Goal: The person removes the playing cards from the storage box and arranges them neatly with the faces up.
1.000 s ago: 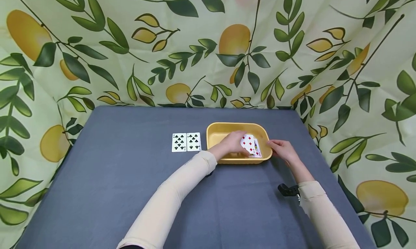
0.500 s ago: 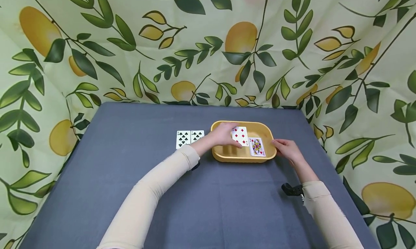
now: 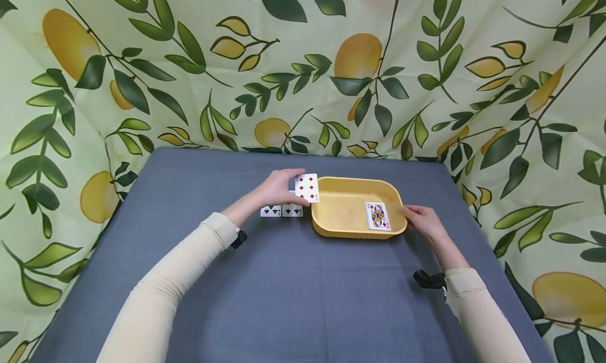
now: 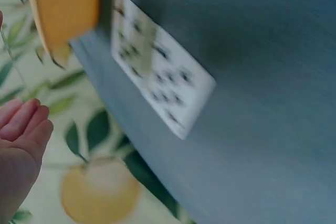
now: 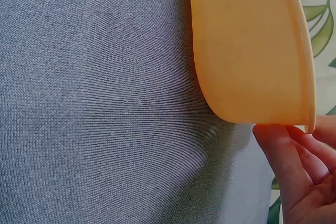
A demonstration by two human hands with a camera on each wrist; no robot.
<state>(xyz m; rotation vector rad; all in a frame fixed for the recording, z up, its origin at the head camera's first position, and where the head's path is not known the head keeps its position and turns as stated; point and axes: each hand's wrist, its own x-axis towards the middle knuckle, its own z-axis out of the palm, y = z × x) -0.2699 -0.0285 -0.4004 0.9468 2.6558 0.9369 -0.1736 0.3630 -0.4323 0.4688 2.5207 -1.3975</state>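
Note:
My left hand [image 3: 274, 188] grips a diamond playing card [image 3: 307, 188] by its edges between thumb and fingers, face up above the left end of a yellow plastic tray [image 3: 352, 234]. Below that hand two club playing cards, one left [image 3: 271, 211] and one right [image 3: 292, 211], lie side by side on the table, partly covered by the hand and held card. A diamond face card [image 3: 378, 216] lies at the tray's right end. My right hand [image 3: 424, 222] pinches the tray's right rim; the right wrist view shows its fingers [image 5: 286, 153] against the tray's outer wall [image 5: 249, 51].
A blue-grey cloth [image 3: 265, 289] covers the table. Behind it and along both sides hangs a leaf-and-fruit patterned curtain [image 3: 293, 31]. Black straps, one left [image 3: 239, 240] and one right [image 3: 429, 279], show at the wrists.
My left hand has carried the diamond card leftward out of the tray toward the club cards, uncovering the face card. The right hand keeps its hold on the rim. The head view has shifted slightly.

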